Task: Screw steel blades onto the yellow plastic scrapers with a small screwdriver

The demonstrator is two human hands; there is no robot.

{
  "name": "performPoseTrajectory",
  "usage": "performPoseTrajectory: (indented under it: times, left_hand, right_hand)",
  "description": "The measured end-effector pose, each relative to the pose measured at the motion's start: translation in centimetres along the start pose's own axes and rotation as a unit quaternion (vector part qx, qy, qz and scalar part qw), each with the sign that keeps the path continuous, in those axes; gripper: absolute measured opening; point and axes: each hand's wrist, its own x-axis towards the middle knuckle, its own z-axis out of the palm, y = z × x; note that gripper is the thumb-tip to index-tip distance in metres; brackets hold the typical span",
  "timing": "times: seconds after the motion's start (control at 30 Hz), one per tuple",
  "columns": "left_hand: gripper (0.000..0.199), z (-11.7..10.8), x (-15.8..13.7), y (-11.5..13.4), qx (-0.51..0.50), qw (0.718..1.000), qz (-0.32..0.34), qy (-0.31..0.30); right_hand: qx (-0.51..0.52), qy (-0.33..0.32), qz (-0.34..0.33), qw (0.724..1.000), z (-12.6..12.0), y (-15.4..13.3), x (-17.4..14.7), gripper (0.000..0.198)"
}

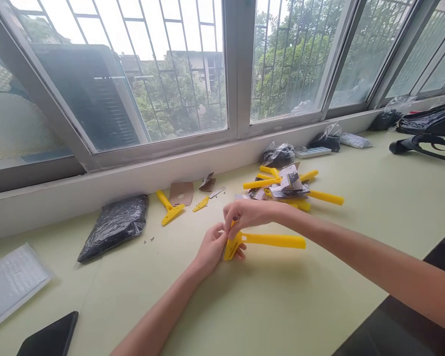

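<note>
A yellow scraper [274, 241] is held above the table, its long handle pointing right. My left hand [209, 249] is closed round the left side of the scraper's head, with some fingertips showing beyond it. My right hand [250, 212] comes over from the right, its fingers pressed together on the head's upper end. Something small and dark shows by those fingers, too small to name. Behind my hands lie another yellow scraper [172, 214], a loose yellow head plate [200, 204] and a metal blade [217, 193]. Tiny screws [152, 239] lie to the left.
Several yellow scrapers with card packaging [289, 179] are heaped at the back right. Brown card [181, 194] and a black plastic bag [114, 225] lie near the windowsill. A phone [50, 338] and a clear plastic packet [15, 282] are front left. Black headgear [426, 147] stands far right.
</note>
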Motion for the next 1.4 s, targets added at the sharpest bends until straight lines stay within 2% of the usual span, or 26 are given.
performPoseTrajectory:
  times: [0.17,0.27,0.37,0.43,0.53,0.63,0.7,0.83,0.93,1.07,1.23,1.4]
  left_hand:
    - [0.035,0.4,0.0,0.2,0.025,1.0,-0.006,0.002]
    - [0.035,0.5,-0.1,0.3,0.038,0.999,-0.004,0.021]
    - [0.037,0.4,-0.1,0.3,0.043,0.999,0.006,0.028]
    - [0.039,0.5,-0.1,0.3,0.046,0.998,0.01,0.031]
    - [0.041,0.8,-0.2,0.3,0.054,0.997,0.014,0.047]
    - [0.04,1.2,-0.3,0.4,0.059,0.996,0.024,0.065]
    - [0.038,1.3,-0.3,0.3,0.067,0.995,0.026,0.075]
    - [0.031,1.2,-0.2,-0.1,0.091,0.992,0.039,0.079]
    - [0.023,1.0,-0.1,-0.3,0.103,0.989,0.061,0.089]
    - [0.021,1.2,-0.2,0.0,0.096,0.99,0.041,0.089]
    - [0.02,1.5,-0.3,0.2,0.092,0.99,0.044,0.101]
    - [0.026,1.3,-0.1,-0.1,0.078,0.99,0.03,0.112]
  right_hand:
    - [0.01,0.005,0.01,1.0,0.1,0.8,-0.5,0.028]
    - [0.022,0.043,0.002,0.999,0.9,0.8,-0.9,0.024]
    - [0.039,0.123,-0.008,0.992,2.6,0.7,-1.7,0.019]
    - [0.042,0.192,0.003,0.98,4.0,0.5,-2.4,0.028]
    - [-0.001,0.326,0.052,0.944,6.1,0.5,-3.4,0.052]
    - [-0.09,0.399,0.061,0.911,8.1,0.9,-4.1,0.042]
    - [-0.164,0.4,0.038,0.901,9.3,1.2,-4.5,0.036]
    - [-0.314,0.37,-0.014,0.874,11.3,1.4,-5.1,0.038]
    - [-0.369,0.339,-0.066,0.863,12.0,1.0,-5.3,0.038]
    - [-0.358,0.348,-0.08,0.863,12.3,0.4,-5.0,0.044]
    - [-0.277,0.352,-0.055,0.892,12.2,0.4,-4.4,0.049]
    - [-0.264,0.352,-0.057,0.896,12.3,0.8,-4.2,0.078]
